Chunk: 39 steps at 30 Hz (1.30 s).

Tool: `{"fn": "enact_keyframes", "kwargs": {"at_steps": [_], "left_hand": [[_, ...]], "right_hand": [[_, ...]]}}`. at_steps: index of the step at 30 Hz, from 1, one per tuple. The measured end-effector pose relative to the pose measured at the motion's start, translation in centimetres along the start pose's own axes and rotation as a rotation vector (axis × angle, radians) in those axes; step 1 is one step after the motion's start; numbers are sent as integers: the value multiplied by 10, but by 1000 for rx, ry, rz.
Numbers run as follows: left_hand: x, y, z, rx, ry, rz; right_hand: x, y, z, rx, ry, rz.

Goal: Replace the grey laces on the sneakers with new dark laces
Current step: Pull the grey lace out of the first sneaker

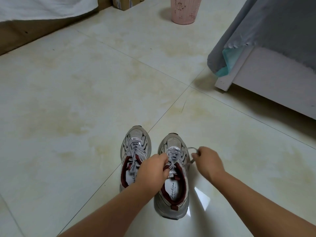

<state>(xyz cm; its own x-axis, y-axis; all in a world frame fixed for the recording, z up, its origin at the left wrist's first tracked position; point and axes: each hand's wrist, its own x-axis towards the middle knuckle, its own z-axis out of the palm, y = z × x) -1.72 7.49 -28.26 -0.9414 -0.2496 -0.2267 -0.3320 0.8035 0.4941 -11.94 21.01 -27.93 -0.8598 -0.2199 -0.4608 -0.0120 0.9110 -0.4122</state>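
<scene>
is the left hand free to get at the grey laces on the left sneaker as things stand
Probably yes: the left hand grips the right sneaker's tongue, but the left sneaker's grey laces lie uncovered right beside it.

Two sneakers side by side on tiled floor (pixel 68 108): left sneaker (pixel 135 151), right sneaker (pixel 174 185); left hand (pixel 152 170) over right sneaker's laces (pixel 172 154), right hand (pixel 207 161) just right; bin (pixel 185 10) far behind, bed (pixel 273 65) behind right

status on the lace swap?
Left hand grips right sneaker at its tongue. Right hand pinches grey lace end. Left sneaker still laced. Nothing blocking.
</scene>
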Motion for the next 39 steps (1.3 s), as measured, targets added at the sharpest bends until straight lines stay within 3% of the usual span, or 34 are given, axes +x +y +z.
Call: {"fn": "enact_keyframes", "kwargs": {"at_steps": [2,3,9,12,15,19,26,31,33,37,39], "left_hand": [[-1,1,1,-1,7,0],[-2,1,1,-1,13,5],[-2,14,0,-224,35,83],[-6,16,0,-210,-22,144],[-12,10,6,-174,-15,236],[-11,-1,10,-253,161,129],[-9,2,3,-144,76,-40],[-6,1,3,-92,45,-50],[-5,-1,6,-117,41,-73],[-5,-3,9,-202,52,-122],[-5,-3,11,-225,69,-130]], "right_hand": [[5,10,-11,-119,107,28],[6,15,-16,-163,82,39],[0,12,-17,-154,-370,-42],[-2,-1,-14,-70,-252,-131],[-11,-20,-10,-36,-90,-336],[-25,-40,7,-144,-152,-503],[-22,-46,11,-383,-155,-594],[-21,-45,10,-525,-139,-705],[-20,-43,11,-437,-119,-649],[-9,-28,7,46,-83,-251],[-7,-25,7,121,-91,-193]]}}
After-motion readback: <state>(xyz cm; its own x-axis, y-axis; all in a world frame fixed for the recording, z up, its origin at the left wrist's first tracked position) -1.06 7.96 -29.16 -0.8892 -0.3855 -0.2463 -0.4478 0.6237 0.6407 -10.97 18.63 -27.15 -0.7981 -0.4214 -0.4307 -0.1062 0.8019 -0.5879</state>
